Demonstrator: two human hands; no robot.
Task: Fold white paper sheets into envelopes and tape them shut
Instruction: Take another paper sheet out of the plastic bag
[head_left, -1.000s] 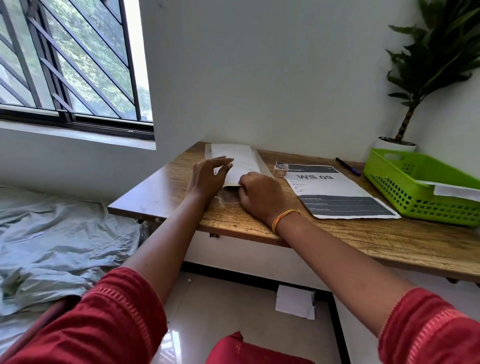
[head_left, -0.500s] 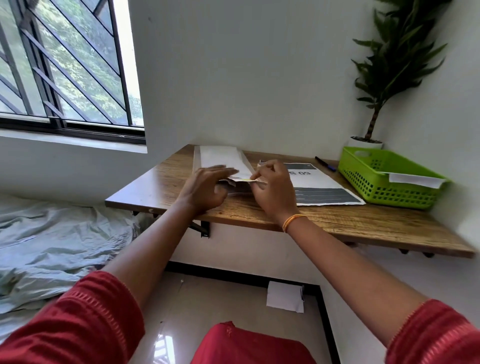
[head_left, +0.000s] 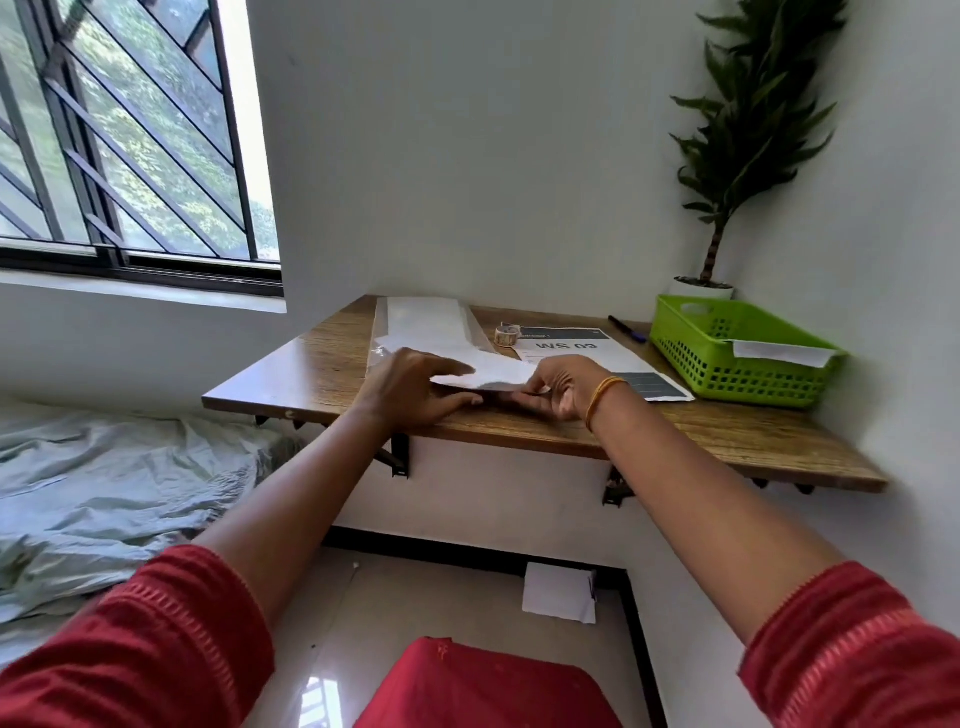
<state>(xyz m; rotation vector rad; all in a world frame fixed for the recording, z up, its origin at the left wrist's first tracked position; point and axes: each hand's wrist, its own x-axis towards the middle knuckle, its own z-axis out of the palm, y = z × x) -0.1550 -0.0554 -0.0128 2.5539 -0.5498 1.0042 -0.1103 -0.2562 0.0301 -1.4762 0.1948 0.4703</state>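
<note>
A white paper sheet (head_left: 488, 371) is lifted slightly off the wooden desk (head_left: 322, 374), held between both hands near the front edge. My left hand (head_left: 410, 392) pinches its left end, thumb under and fingers on top. My right hand (head_left: 563, 387), with an orange bangle, grips the right end. Behind them a stack of white paper in a clear sleeve (head_left: 428, 325) lies flat. A small roll of clear tape (head_left: 506, 335) stands to the stack's right.
A printed sheet marked WS 09 (head_left: 587, 348) lies right of the hands. A pen (head_left: 626, 328), a green basket (head_left: 727, 353) holding a folded paper (head_left: 779, 352), and a potted plant (head_left: 727, 156) fill the right end. A paper piece (head_left: 558, 592) lies on the floor.
Both hands were pressing on the stack's near end; they have pulled one sheet out of it and lifted it toward the desk's front edge. The camera has tilted back.
</note>
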